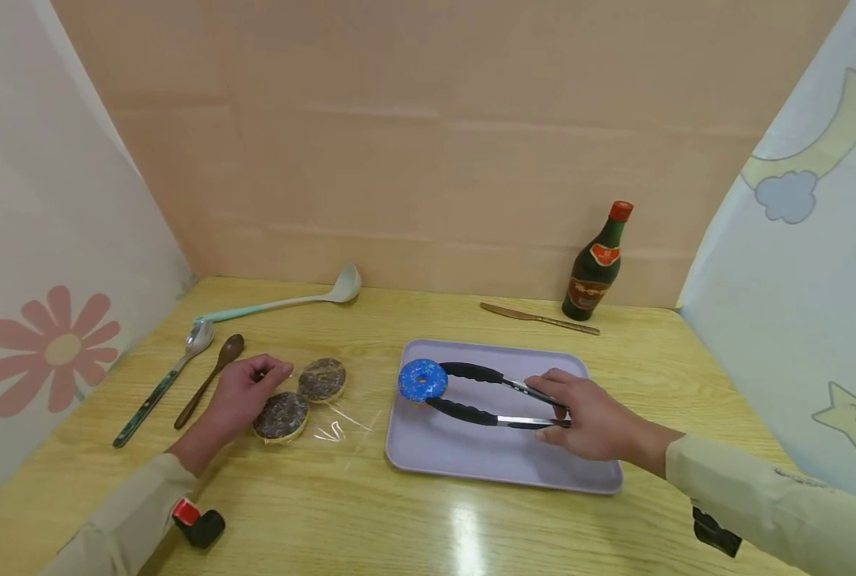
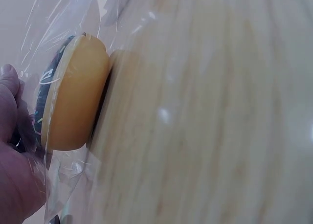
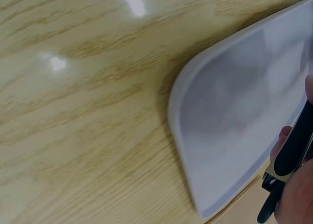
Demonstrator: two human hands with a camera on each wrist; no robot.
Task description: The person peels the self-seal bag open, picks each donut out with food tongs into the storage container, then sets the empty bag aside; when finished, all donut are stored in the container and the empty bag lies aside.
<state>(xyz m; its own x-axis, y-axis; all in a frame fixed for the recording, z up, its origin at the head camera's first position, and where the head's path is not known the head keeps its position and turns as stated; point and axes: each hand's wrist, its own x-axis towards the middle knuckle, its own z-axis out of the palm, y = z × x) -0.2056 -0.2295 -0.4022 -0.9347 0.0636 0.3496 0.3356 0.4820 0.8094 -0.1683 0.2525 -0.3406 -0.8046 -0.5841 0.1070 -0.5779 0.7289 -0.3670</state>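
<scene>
My left hand (image 1: 244, 392) is beside two chocolate-topped donuts, one nearer (image 1: 281, 417) and one farther (image 1: 322, 379), in a clear plastic bag (image 1: 356, 412). Its curled fingers pinch the film of that bag, which stretches up past a donut (image 2: 78, 94) in the left wrist view. Over the lilac tray (image 1: 471, 464), my right hand (image 1: 590, 412) grips the metal arms of a pair of tongs (image 1: 464, 410). Their black ends close around a blue sprinkled donut (image 1: 422, 380), which overlaps the tray's left rim in the head view.
Left of the bag lie a brown wooden spoon (image 1: 219, 372) and a metal spoon with a dark green handle (image 1: 158, 396). Behind them is a ladle (image 1: 291, 301) with a mint handle. A table knife (image 1: 536, 318) and a dark green bottle (image 1: 594, 276) occupy the back right.
</scene>
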